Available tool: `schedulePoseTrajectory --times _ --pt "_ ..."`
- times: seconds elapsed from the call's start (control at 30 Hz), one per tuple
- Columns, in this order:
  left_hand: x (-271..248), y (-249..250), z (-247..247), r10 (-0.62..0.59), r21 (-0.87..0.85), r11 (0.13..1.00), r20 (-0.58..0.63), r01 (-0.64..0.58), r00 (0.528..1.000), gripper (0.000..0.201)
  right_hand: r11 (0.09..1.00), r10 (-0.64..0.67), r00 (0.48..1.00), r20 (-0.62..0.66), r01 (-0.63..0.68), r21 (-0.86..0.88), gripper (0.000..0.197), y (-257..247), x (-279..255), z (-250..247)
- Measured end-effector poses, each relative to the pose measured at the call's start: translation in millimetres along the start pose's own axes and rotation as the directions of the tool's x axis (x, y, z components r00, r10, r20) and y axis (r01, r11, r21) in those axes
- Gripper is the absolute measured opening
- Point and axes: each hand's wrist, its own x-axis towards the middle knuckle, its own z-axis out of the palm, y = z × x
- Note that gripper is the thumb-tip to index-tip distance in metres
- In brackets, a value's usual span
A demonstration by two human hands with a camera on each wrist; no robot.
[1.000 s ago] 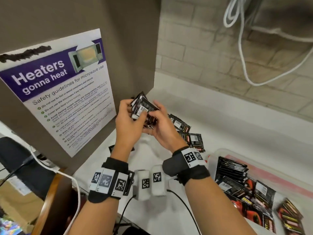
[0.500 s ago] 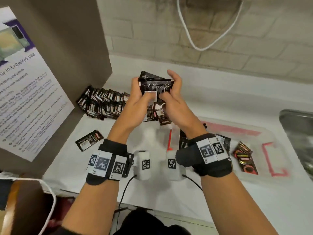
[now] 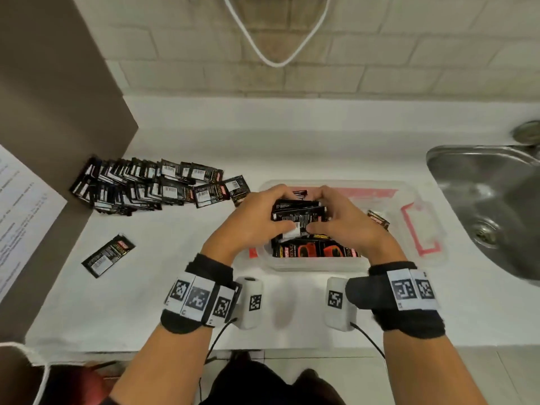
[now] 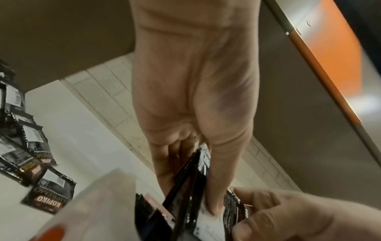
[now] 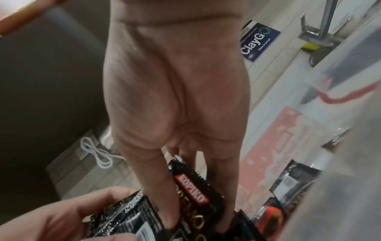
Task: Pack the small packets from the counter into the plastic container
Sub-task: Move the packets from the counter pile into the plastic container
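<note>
Plastic container (image 3: 420, 200) is holding red-and-black packets (image 3: 315, 249); left hand (image 3: 257, 220) and right hand (image 3: 344, 220) are gripping a packet stack (image 3: 298, 213) above, hiding its middle; another pile (image 3: 152, 185) is lying at ten o'clock.

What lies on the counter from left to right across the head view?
Lone packet → heap of packets → stack of packets gripped by left hand and right hand over the plastic container → sink.
</note>
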Motion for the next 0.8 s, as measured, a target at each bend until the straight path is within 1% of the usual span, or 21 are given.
schedulePoseTrajectory --times 0.07,0.13,0.2,0.3,0.37,0.47,0.57,0.67,0.73,0.8 --pt "2 3 9 0.013 0.058 0.998 0.035 -0.015 0.999 0.035 0.999 0.029 0.999 -0.021 -0.028 0.021 0.039 9 -2 -1" --pt "2 6 15 0.022 0.106 0.994 0.054 -0.027 0.998 0.032 0.999 0.044 0.998 -0.033 -0.044 0.003 0.038 13 -2 0" --pt "2 6 22 0.024 0.223 0.974 0.057 -0.036 0.998 0.028 0.998 0.051 0.998 -0.035 -0.052 -0.025 0.038 16 -2 5" --pt "0 3 33 0.038 0.463 0.885 0.015 -0.04 0.999 0.027 0.996 0.087 0.995 -0.037 -0.088 -0.027 0.043 22 0 10" --pt "0 0 39 0.045 0.544 0.839 -0.025 -0.024 0.999 0.029 0.991 0.129 0.989 -0.073 -0.131 -0.025 0.048 26 1 11" --pt "2 -2 41 0.028 0.586 0.81 -0.065 0.016 0.997 0.034 0.98 0.187 0.977 -0.104 -0.192 -0.041 0.054 30 5 8" --pt "4 -1 41 0.004 0.606 0.795 -0.025 0.012 1.0 0.043 0.971 0.238 0.969 -0.068 -0.235 0.047 0.052 32 8 6" --pt "4 0 39 0.004 0.61 0.792 0.009 -0.009 1.0 0.046 0.97 0.226 0.973 -0.055 -0.22 0.099 0.053 34 8 6" --pt "4 2 38 0.013 0.611 0.791 -0.005 -0.007 1.0 0.046 0.973 0.213 0.975 -0.054 -0.208 0.099 0.056 36 8 3" --pt "4 3 39 0.017 0.612 0.791 -0.021 -0.001 1.0 0.049 0.973 0.221 0.973 -0.069 -0.215 0.081 0.064 38 9 -1"
